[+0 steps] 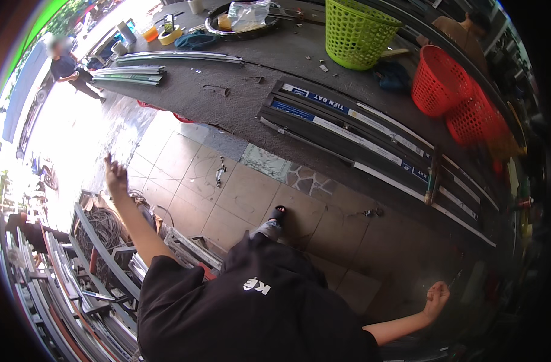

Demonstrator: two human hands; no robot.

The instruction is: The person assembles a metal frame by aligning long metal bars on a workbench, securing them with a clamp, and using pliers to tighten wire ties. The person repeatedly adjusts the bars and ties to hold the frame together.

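Note:
My left hand (116, 178) is raised out to the left over the tiled floor, near a coil of cable. At least one finger is stretched out, and nothing shows in it. On the lower right, my right hand (436, 298) is held away from my body with its fingers curled together. A thin line shows by its fingertips, too faint to name. Neither hand touches the dark workbench (227, 114). On that bench lie dark metal profiles (348, 130) with blue and white labels, side by side.
Bench items include a green basket (360, 36), red baskets (441, 81), a black tray (242, 30) and light metal strips (179, 58). Metal bars (58, 301) and a cable coil (103, 229) crowd the lower left. One person (70, 66) stands far left; another (462, 36) is beyond the bench.

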